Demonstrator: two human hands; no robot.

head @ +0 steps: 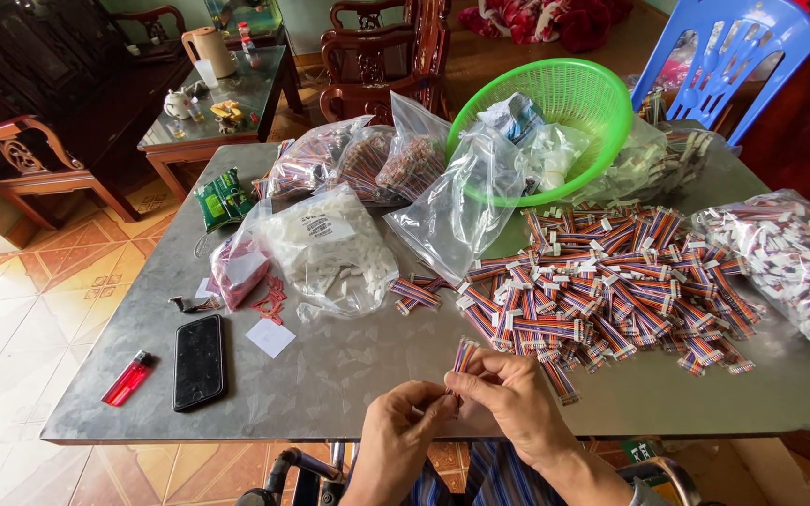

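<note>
The grey metal table [349,375] filled the view, and what a spread it carried! A big heap of striped ribbon cable pieces [611,286] with white connectors lay across its right half. Behind that sat the green plastic basket [602,98], tilted, with crumpled clear bags inside. A clear bag of white connector parts [330,248] rested left of centre, another bag of cable pieces [789,253] at the far right edge. Down on the left lay a black phone [199,361], face up, and just beside it a red lighter [127,378].

And at the near edge, both hands were together! The left hand [400,436] and the right hand [513,398] touched at the fingertips, both pinched on 1 short ribbon cable [464,354], which stood upright between them, just in front of the heap.
</note>
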